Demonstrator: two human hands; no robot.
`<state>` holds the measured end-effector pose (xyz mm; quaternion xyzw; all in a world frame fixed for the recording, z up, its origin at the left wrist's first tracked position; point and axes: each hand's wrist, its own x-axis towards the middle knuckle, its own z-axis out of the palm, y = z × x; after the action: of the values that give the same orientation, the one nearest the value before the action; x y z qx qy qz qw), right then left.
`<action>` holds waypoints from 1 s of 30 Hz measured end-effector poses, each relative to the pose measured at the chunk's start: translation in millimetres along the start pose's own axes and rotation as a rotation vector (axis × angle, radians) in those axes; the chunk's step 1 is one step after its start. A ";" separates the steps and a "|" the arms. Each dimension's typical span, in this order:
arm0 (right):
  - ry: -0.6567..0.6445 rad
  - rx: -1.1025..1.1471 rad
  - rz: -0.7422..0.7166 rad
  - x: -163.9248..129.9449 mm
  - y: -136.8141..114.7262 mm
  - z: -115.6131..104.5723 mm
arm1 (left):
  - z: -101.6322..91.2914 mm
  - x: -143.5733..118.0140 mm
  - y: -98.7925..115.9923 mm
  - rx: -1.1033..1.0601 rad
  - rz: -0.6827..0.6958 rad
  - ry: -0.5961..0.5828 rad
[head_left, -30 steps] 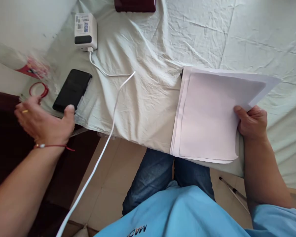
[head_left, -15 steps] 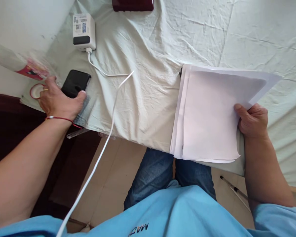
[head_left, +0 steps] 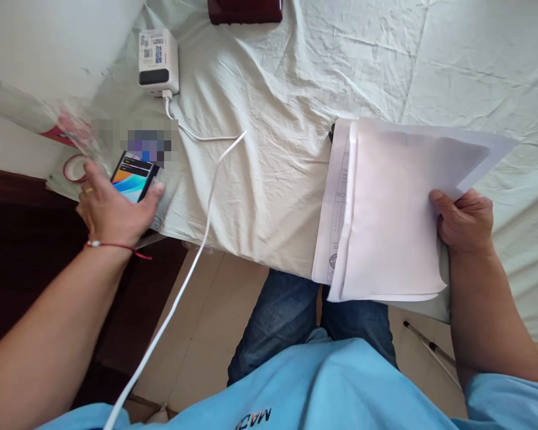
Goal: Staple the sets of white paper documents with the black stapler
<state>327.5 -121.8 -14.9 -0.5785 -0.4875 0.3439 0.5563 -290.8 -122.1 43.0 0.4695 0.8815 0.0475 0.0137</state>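
Though creased, pale tablecloth (head_left: 269, 179) by wall (head_left: 63, 42), left fingers (head_left: 97, 181) apart around phone (head_left: 134, 181), right fingers (head_left: 443, 204) tight on papers (head_left: 390, 221).

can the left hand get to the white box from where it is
Probably yes, by reaching forward: the left hand is at the phone, and the white box stands farther back on the cloth with nothing on top; a pixelated patch hides part of the space between.

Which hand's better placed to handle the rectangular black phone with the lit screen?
Likely the left hand: it's spread around the phone, while the right hand, farther off, grips white rectangular paper sheets.
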 end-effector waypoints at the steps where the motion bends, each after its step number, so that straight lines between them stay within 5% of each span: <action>1: 0.001 -0.001 -0.001 0.2 1.1 -0.3 | 5.1 -13.6 -9.3 -0.012 0.014 0.051; 6: 0.032 -0.035 0.018 0.0 2.2 -1.4 | 41.0 -114.1 -74.3 -0.035 0.093 0.207; 9: 0.028 -0.067 0.011 -0.2 0.8 -2.5 | 54.1 -187.1 -84.9 -0.128 0.361 0.147; 12: 0.025 -0.074 0.004 -1.1 -2.4 -1.5 | 55.0 -249.6 -47.0 -0.476 0.766 -0.224; 16: 0.066 0.056 0.074 -3.2 -12.9 4.6 | 40.7 -288.3 50.3 -0.870 1.002 -0.234; 20: 0.155 0.204 0.109 -1.0 -22.4 6.8 | 14.5 -265.8 137.3 -1.190 1.099 -0.031; 23: 0.240 0.278 0.097 3.3 -21.1 2.1 | 4.0 -220.7 180.1 -1.298 1.018 0.197; 25: 0.280 0.317 0.084 5.3 -17.9 -2.2 | 6.3 -185.8 203.9 -1.292 0.844 0.252; 27: 0.272 0.347 0.064 5.9 -15.7 -5.5 | 11.4 -153.6 228.3 -1.343 0.730 0.134; 30: 0.241 0.394 0.061 4.5 -17.6 -5.4 | 13.9 -119.9 265.7 -1.525 0.523 -0.257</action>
<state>330.6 -120.9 3.7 -0.5101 -0.3234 0.3776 0.7018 -3.3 -73.1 52.3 0.5234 0.4604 0.5819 0.4190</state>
